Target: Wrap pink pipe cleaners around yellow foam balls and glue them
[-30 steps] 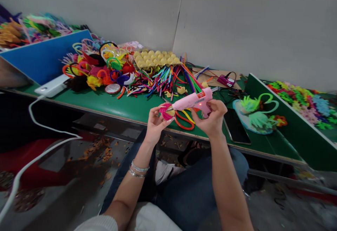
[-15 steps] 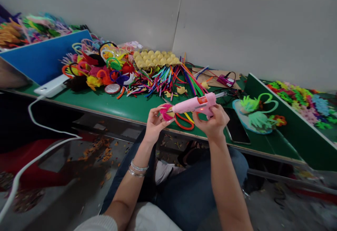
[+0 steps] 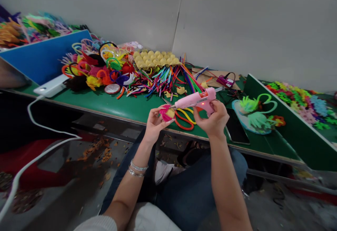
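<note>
Between the fingertips of my left hand (image 3: 154,123) is a small magenta fuzzy piece with a yellow cup-like inside (image 3: 166,113). My right hand (image 3: 213,119) grips a pink glue gun (image 3: 196,99) by its handle. An orange light glows on its side, and a clear glue stick (image 3: 219,89) pokes out of the back. The metal nozzle points left, at the upper edge of the magenta piece; whether it touches I cannot tell. Just beyond my hands, scissors with orange and yellow handles (image 3: 184,119) lie on the green table (image 3: 126,107).
Behind my hands lie many coloured pipe cleaners (image 3: 163,78) and a yellow egg tray (image 3: 155,59). Fuzzy shapes (image 3: 97,66) are heaped to the left, near a white power strip (image 3: 51,86). On the right are a phone (image 3: 237,127), green fuzzy flowers (image 3: 259,117) and a green divider (image 3: 289,122).
The glue gun's nozzle has lifted from inside the magenta piece to its upper edge, and the gun has shifted slightly up. More of the yellow inside and the scissors' yellow handle shows.
</note>
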Tool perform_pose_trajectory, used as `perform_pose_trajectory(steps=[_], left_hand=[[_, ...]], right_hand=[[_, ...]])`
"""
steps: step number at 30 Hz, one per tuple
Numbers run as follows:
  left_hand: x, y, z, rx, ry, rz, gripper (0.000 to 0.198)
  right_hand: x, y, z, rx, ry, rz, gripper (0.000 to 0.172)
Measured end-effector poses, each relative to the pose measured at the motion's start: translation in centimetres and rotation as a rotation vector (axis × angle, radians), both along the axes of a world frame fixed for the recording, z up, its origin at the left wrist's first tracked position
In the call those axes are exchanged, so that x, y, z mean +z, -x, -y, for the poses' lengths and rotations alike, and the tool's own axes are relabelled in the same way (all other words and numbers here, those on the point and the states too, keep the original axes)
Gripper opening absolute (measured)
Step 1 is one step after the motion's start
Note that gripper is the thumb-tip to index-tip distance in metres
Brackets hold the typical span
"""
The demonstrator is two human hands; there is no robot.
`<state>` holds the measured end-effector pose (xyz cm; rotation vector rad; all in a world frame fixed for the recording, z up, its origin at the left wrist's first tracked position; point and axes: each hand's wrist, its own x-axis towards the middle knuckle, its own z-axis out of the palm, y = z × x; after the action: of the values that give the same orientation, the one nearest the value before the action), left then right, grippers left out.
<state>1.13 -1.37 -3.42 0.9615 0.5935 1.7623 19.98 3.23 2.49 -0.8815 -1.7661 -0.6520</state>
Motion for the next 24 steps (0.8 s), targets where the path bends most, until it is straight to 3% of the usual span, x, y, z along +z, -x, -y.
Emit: perform_pose_trajectory(steps=[4, 6, 13, 16, 18, 21, 24], left_hand=[[-0.2, 0.2, -0.2, -0.029, 0.063, 0.056, 0.050], [-0.2, 0.3, -0.2, -0.068, 0.103, 0.082, 0.052], [1.1, 0.8, 0.4, -0.257, 0.265, 0.219, 0.049], [1.3, 0.8, 0.5, -0.278, 0.333, 0.267, 0.047], [1.2, 0.7, 0.5, -0.274, 0.368, 0.292, 0.044], [1.1, 0.4, 0.6, -0.305, 0.386, 0.319, 0.036], [1.3, 0.2, 0.7, -0.340, 0.380, 0.329, 0.034]], right_hand=[[-0.1, 0.1, -0.3, 0.043, 0.009, -0.121, 0.060], [0.2, 0.0, -0.3, 0.011, 0.098, -0.190, 0.059], [1.4, -2.3, -0.5, -0.362, 0.669, -0.328, 0.048], [0.9, -3.2, -1.0, -0.542, 0.941, -0.267, 0.049], [0.3, -3.4, -1.2, -0.583, 1.049, -0.211, 0.049], [-0.5, -3.1, -1.3, -0.567, 1.086, -0.093, 0.046], [-0.5, -2.4, -1.2, -0.620, 0.957, 0.011, 0.038]])
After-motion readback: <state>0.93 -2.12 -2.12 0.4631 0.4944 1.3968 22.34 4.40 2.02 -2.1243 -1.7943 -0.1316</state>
